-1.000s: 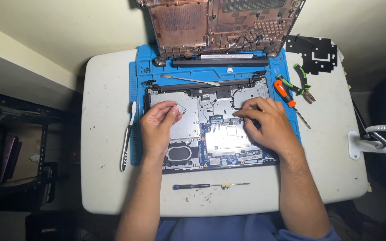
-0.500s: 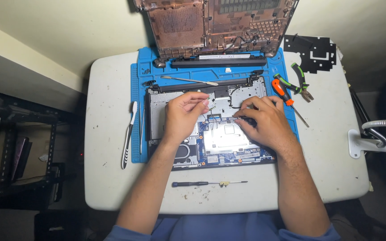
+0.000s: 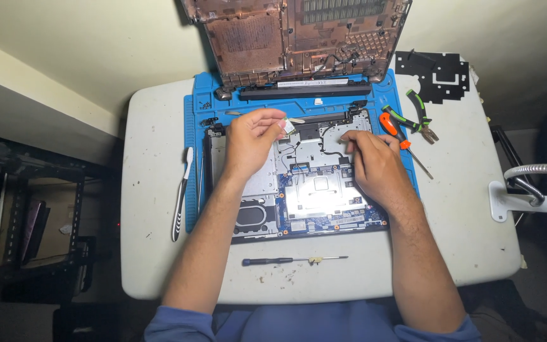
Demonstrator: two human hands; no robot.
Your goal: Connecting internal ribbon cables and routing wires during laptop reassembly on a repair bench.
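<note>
Left hand [image 3: 248, 140] is up over the back left of the opened laptop base [image 3: 299, 183], fingers pinched on a small flat card [image 3: 288, 126] held just clear of the board. Right hand [image 3: 375, 166] sits lower on the right side of the base, fingertips pressed down onto the metal shielding near the hinge end; whether they actually pinch anything there, I cannot tell. Between the two hands, thin black cables run across the silver plate, and a bright square patch shines in the middle of the blue circuit board. The base lies on a blue work mat [image 3: 192, 126] on a white table [image 3: 147, 190]. At the back, the removed brown bottom cover [image 3: 299, 38] leans upright. Left of the mat's edge, a white and black pry tool [image 3: 182, 193] lies lengthwise. On the right, an orange-handled screwdriver [image 3: 395, 130] rests beside green-handled pliers [image 3: 420, 115], with a black cut-out sheet [image 3: 435, 76] beyond them. Near the front edge, a slim black screwdriver [image 3: 292, 259] lies crosswise, and a white lamp base [image 3: 520, 202] sits far right.
</note>
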